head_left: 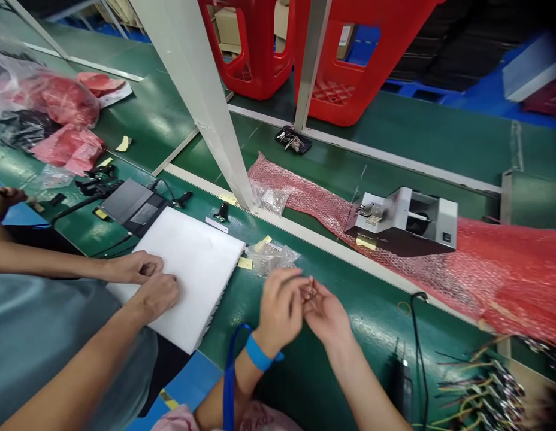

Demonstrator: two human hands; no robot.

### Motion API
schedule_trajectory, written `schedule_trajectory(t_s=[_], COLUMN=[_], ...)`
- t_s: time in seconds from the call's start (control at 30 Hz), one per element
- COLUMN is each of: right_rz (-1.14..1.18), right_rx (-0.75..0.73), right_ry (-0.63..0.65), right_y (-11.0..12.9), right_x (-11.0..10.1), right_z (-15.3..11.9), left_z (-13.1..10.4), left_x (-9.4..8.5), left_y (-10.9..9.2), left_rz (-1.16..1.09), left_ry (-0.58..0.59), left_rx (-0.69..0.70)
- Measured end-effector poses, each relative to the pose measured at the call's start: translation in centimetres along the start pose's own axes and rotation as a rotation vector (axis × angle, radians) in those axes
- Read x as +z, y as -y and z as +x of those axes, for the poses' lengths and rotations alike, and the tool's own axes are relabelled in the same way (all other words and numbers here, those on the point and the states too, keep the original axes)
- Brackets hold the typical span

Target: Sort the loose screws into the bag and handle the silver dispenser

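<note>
My left hand (pixel 282 302), with a blue strap (pixel 259 353) round its wrist, is bent over toward my right hand, its fingers curled together at the other palm. Whatever its fingertips grip is hidden. Palm up and cupped, my right hand (pixel 328 314) holds a few small shiny metal pieces (pixel 310 294), too small to name. Just beyond both hands lies a clear plastic bag (pixel 271 258) on the green tabletop (pixel 365 299). A black electric screwdriver (pixel 401 383) lies to the right of my right forearm.
At left, a co-worker's hands (pixel 154 287) rest on a white foam sheet (pixel 195 251). A grey-black machine (pixel 406 221) stands on pink bubble wrap (pixel 305 191) behind. Bundled wires (pixel 489 389) lie at lower right. A white post (pixel 201 96) rises from the bench.
</note>
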State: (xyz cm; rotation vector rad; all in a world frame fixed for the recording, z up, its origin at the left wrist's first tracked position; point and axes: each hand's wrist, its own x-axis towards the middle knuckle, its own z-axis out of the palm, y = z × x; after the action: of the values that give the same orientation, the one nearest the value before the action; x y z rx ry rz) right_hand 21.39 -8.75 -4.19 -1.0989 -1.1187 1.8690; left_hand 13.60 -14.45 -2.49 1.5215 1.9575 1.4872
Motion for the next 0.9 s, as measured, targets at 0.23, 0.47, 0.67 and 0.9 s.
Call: schedule_trajectory(t_s=[0.23,0.47,0.67,0.9], right_rz=[0.190,0.038,-0.098,-0.171], right_rx=[0.464,0.630,0.675,0.654], right_ry=[-0.048,-0.067,-0.007,0.022], right_y=[4.4,5.2,5.1,5.1], right_x=[1.5,2.7,3.2,4.1], right_z=[6.4,8.1,8.7,9.6], left_z=[4.5,3.5,3.3,3.4], left_x=[-3.1,-2.2,-2.1,-2.2], left_y=[7.5,8.2,8.2,8.0], left_rz=[0.434,0.374,0.334,0.306], left_ry=[0.061,-0.075,-0.080,-0.056], left_rx=[0.117,0.027,0.050,0.121])
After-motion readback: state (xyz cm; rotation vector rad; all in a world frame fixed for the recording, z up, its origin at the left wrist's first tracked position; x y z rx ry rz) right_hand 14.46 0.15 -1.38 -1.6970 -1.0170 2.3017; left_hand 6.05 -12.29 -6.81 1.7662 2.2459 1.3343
